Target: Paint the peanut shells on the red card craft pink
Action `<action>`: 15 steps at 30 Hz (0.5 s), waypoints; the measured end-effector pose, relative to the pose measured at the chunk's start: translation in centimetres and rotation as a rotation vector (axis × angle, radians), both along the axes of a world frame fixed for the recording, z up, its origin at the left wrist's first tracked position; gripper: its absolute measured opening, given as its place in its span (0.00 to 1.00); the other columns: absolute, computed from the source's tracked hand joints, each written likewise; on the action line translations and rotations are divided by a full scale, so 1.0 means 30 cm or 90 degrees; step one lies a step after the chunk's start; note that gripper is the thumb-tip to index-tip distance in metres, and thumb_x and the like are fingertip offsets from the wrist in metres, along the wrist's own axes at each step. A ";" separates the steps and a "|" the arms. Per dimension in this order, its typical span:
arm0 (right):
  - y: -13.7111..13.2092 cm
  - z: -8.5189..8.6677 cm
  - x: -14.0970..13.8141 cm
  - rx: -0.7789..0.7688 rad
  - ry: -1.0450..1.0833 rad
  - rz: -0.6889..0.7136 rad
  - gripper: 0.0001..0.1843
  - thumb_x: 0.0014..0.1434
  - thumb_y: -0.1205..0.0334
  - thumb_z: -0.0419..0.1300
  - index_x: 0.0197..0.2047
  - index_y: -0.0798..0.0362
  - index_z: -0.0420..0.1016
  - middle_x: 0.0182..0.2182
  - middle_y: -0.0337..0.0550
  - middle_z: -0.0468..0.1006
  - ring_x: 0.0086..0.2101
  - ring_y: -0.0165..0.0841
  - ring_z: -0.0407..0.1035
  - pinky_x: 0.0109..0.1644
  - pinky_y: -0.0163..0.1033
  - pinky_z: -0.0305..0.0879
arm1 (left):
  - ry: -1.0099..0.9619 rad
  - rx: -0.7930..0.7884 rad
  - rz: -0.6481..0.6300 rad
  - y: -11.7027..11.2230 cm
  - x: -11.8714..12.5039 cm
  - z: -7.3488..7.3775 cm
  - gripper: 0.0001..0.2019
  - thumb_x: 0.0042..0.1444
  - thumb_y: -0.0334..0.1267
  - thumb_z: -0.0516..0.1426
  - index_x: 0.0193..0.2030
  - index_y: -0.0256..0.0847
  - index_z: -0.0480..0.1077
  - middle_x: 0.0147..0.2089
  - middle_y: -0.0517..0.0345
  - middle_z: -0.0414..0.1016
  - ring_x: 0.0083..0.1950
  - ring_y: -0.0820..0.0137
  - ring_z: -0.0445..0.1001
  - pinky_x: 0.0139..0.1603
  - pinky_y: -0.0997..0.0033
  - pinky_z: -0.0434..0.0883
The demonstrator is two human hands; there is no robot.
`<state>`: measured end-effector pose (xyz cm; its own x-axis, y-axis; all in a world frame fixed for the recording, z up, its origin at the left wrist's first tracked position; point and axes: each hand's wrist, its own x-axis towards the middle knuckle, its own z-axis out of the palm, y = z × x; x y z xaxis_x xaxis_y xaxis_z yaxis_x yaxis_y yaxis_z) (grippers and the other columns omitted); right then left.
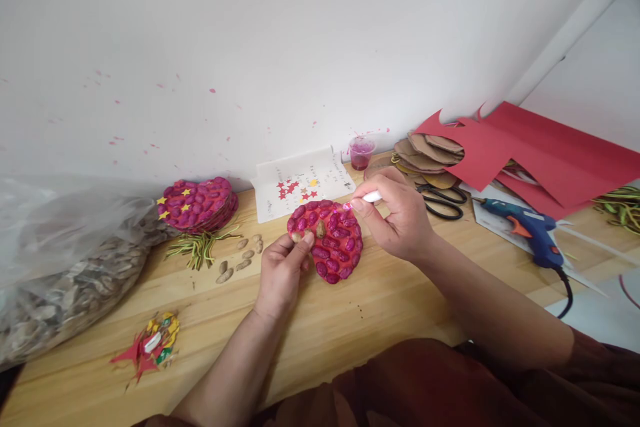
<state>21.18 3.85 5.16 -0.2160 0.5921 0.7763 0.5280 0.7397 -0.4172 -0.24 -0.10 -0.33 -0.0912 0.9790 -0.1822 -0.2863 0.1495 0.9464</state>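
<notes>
My left hand grips the left edge of a heart-shaped or rounded red disc, thumb on top. Peanuts glued over its face are painted glossy magenta; a bare brown peanut shows near the thumb. Between the thumb and fingers of my right hand is a white-handled paintbrush, its pink-wet tip touching the disc's upper right edge. Behind the disc lies a white sheet with small red and yellow stars. A clear cup of magenta paint stands by the wall.
Left are a stack of magenta peanut discs, loose peanuts, a plastic bag of peanuts and coloured scraps. Right are black-handled scissors, cardboard pieces, red paper and a blue glue gun with a cord.
</notes>
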 end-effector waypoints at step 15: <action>-0.008 0.008 0.001 0.004 -0.004 -0.014 0.04 0.67 0.65 0.61 0.38 0.47 0.74 0.30 0.40 0.80 0.36 0.38 0.71 0.43 0.46 0.68 | 0.065 0.047 0.001 -0.010 -0.003 -0.010 0.20 0.50 0.51 0.73 0.26 0.38 0.75 0.21 0.64 0.66 0.23 0.76 0.58 0.26 0.74 0.55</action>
<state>21.21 3.61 5.41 -0.2082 0.5922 0.7784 0.5461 0.7306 -0.4098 -0.34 -0.39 -0.63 -0.1076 0.9892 -0.0993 -0.1880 0.0779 0.9791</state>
